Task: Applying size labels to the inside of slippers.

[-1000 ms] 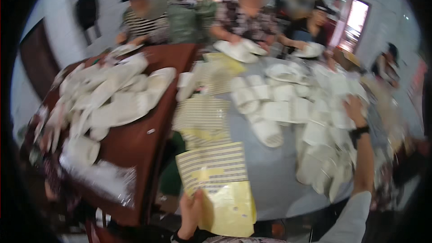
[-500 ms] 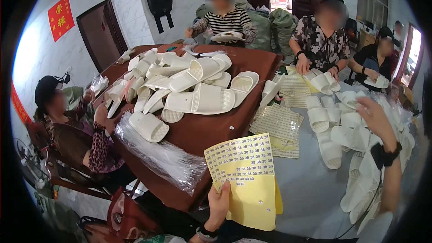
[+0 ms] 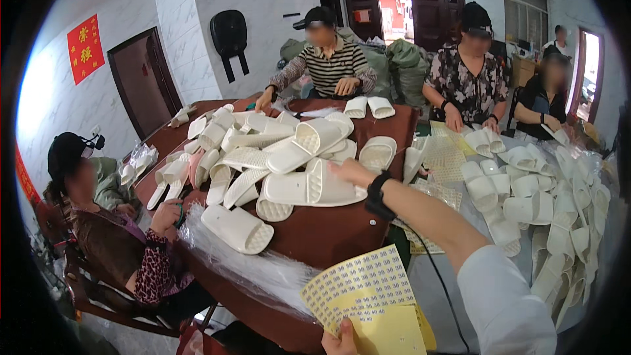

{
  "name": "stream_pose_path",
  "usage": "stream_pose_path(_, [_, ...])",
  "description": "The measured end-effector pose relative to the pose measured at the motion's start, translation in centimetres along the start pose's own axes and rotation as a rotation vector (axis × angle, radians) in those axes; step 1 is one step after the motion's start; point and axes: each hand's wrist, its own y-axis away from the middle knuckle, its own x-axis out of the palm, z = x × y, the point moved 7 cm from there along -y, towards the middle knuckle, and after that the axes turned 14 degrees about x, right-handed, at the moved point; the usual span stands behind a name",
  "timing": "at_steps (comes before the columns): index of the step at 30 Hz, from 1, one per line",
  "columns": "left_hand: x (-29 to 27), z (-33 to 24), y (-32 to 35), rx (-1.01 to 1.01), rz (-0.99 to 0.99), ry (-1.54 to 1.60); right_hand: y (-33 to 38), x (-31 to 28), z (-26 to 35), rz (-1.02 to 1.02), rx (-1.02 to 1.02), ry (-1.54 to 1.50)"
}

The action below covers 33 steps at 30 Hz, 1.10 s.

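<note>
The brown table point(image 3: 322, 236), left, now bears a white slipper pair point(image 3: 381, 108) at its far edge. The yellow sticker sheets point(image 3: 371, 289), clasped in the left hand point(image 3: 340, 338), show lower than half a second ago. The right hand point(image 3: 353, 177) has crossed from the grey table point(image 3: 427, 276), right, to a long white slipper point(image 3: 286, 189) in the heap point(image 3: 248, 158); whether it grips, I cannot tell. Brown surface shows between heap and near right edge.

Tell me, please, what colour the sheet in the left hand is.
The sheet is yellow, with rows of pale labels, best seen in the head view.
</note>
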Motion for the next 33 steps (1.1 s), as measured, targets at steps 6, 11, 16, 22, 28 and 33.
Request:
stream_pose_path(6, [-0.3,0.6,-0.5,0.092,0.056,-0.134,-1.3,-0.1,-1.3,-0.351,0.031,-0.512])
stream_pose_path(11, [0.8,0.4,-1.0,0.148,0.033,-0.068,-3.2,-7.3,0.3,-0.463,-0.249,-0.310])
stream_pose_path(16, [0.7,2.9,0.1,0.052,0.048,0.047,-5.9,-6.9,1.6,0.138,-0.069,-0.679])
stream_pose_path(22, [1.4,0.8,-0.5,0.047,0.080,0.075,-8.9,-4.2,-0.2,-0.052,-0.038,-0.487])
stream_pose_path(28, [1.0,-0.3,0.0,0.196,0.072,-0.216,-4.5,-4.8,-1.6,-0.059,-0.016,-0.580])
stream_pose_path(33, [-0.6,-0.7,0.6,0.049,-0.020,-0.141,5.9,-10.7,-3.4,-0.285,-0.237,-0.413])
